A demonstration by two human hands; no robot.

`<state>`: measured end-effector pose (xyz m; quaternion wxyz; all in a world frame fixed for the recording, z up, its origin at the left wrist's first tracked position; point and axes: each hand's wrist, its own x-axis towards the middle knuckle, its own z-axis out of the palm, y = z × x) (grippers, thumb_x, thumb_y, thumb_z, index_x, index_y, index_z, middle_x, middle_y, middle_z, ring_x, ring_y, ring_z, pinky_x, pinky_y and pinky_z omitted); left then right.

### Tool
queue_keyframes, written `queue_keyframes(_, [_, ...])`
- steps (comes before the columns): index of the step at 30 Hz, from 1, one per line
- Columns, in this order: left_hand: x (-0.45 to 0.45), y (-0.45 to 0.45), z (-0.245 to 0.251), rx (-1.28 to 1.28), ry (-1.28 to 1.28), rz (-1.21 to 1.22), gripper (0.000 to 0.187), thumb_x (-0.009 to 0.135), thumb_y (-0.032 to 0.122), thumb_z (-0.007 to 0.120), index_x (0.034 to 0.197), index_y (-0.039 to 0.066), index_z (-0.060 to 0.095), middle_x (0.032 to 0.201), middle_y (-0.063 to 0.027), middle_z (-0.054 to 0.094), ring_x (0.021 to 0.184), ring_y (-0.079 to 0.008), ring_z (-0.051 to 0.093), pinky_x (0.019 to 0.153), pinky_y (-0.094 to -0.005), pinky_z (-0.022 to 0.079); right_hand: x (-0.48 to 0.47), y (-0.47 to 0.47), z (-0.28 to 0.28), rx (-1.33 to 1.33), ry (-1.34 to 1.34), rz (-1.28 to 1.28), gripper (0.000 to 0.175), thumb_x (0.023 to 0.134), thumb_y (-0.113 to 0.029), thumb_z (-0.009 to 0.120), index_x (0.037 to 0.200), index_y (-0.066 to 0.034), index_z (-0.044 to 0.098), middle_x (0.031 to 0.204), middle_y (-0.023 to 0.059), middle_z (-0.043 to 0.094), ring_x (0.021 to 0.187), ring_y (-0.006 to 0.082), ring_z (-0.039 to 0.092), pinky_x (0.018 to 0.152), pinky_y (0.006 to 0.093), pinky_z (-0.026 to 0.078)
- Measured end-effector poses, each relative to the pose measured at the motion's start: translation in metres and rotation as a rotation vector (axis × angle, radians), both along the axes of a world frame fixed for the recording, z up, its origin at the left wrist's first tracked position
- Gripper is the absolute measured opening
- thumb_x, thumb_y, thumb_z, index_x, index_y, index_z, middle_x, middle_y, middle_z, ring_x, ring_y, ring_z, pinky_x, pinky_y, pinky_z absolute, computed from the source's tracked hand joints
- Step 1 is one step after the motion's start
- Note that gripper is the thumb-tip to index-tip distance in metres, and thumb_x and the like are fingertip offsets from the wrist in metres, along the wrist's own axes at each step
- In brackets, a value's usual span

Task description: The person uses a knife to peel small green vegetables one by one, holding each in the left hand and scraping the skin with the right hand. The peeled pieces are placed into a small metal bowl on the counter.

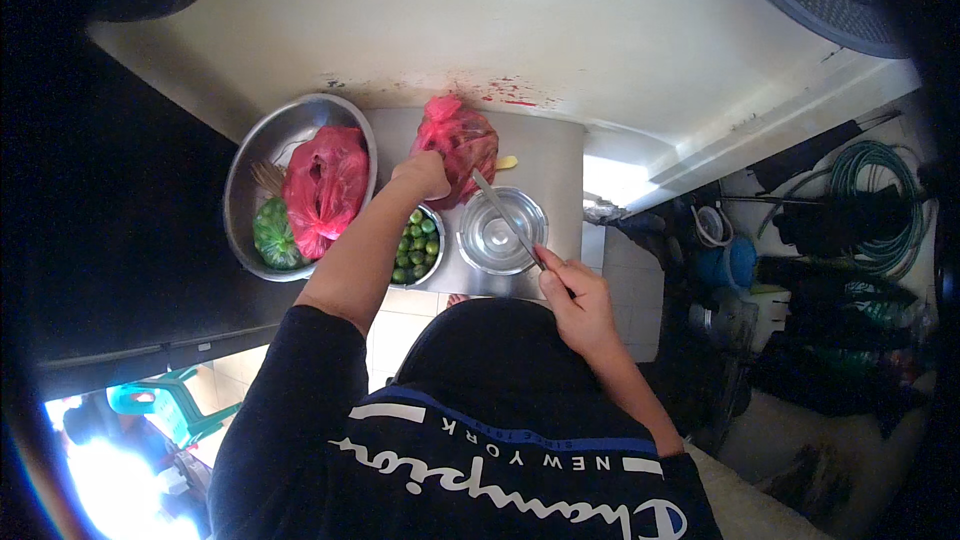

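My right hand [579, 298] is closed around the handle of a knife [504, 211], its blade slanting up and left over a clear round bowl [489, 259]. My left hand [424, 174] is at the lower left of a red plastic bag [466, 139] with a knotted top; its fingers are partly hidden, so its hold cannot be told. Below that hand, a round container of small green citrus fruits [417, 244] is partly covered by my forearm. A small yellow piece [508, 163] lies at the right edge of the bag.
Left on the metal table [559, 157] stands a large oval metal basin [241, 240] with a red bag [326, 180] and a green bag [276, 234]. A pale wall with red marks is behind. A coiled green hose [911, 195] is at far right, a green plastic stool [176, 409] at lower left.
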<state>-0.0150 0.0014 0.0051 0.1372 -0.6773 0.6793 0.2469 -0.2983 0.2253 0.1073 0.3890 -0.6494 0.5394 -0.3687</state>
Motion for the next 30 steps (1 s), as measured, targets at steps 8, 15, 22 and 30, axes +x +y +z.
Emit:
queue_keyframes(8, [-0.001,0.017,0.029,-0.048,-0.045,0.051,0.042,0.087,0.02,0.073,0.125,0.0,0.076,0.133,-0.0218,0.073,0.122,-0.0374,0.073,0.103,-0.0487,0.059,-0.005,-0.004,-0.001,0.0,-0.01,0.005,0.036,0.104,-0.017,0.069,0.137,-0.0026,0.073,0.081,0.0125,0.066,0.074,0.0206,0.064,0.073,0.0342,0.051])
queue_keyframes(15, [0.031,0.078,0.084,-0.475,0.74,0.301,0.034,0.092,0.014,0.077,0.121,-0.003,0.073,0.119,-0.0167,0.078,0.1,-0.0292,0.077,0.088,-0.0404,0.061,-0.004,0.007,-0.003,-0.004,-0.054,0.009,0.036,0.105,-0.018,0.069,0.137,-0.0018,0.073,0.081,0.012,0.066,0.075,0.0193,0.064,0.073,0.0328,0.051])
queue_keyframes(22, [0.025,0.145,0.103,-0.373,1.575,0.432,0.032,0.102,0.006,0.066,0.134,0.001,0.064,0.099,-0.0087,0.075,0.066,-0.0117,0.062,0.058,-0.0256,0.046,0.0,0.02,0.006,0.054,-0.213,0.05,0.039,0.109,-0.019,0.064,0.142,0.0007,0.069,0.084,0.0018,0.059,0.079,0.0093,0.056,0.074,0.0276,0.046])
queue_keyframes(30, [0.012,0.16,0.125,-0.301,1.812,0.75,0.017,0.108,0.017,0.05,0.119,0.01,0.06,0.081,-0.0025,0.057,0.055,-0.0119,0.041,0.051,-0.0271,0.031,-0.001,0.025,0.017,0.014,-0.118,0.06,0.039,0.108,-0.016,0.065,0.141,0.0023,0.069,0.084,0.0063,0.062,0.079,0.0135,0.061,0.074,0.0307,0.051])
